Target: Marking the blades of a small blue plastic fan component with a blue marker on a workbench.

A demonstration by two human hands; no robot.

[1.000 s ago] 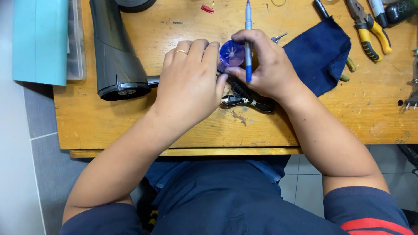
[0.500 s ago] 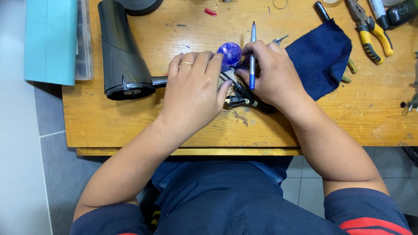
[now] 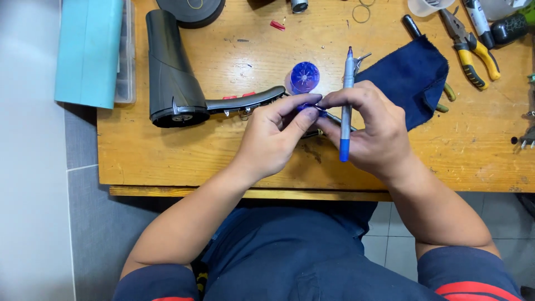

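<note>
L grip: my left hand [image 3: 273, 136], thumb + index pressed together on a small blue piece [image 3: 307, 106] w/ a thin metal bit sticking out toward the R side. Part mostly hidden by fingers.
R grip: my right hand [image 3: 370, 131], fingertips closed on the same piece from the other side; blue pen [image 3: 346, 106] tucked in that hand, long axis running away from me, cap end near my wrist.
Key relation: piece sits right between both grips, both touching, L no nearer than R. Blue fan wheel [image 3: 305, 77] just beyond the grips, apart from them, on the table [image 3: 167, 156].
Outward: black dryer body [image 3: 173, 78] well to the L, its handle reaching toward L grip; dark blue cloth [image 3: 412, 78] beyond R grip; pliers [image 3: 473, 50] farther R.
Vs 0.5 s ago: hands pulled nearer me, off the wheel; it's now uncovered.
</note>
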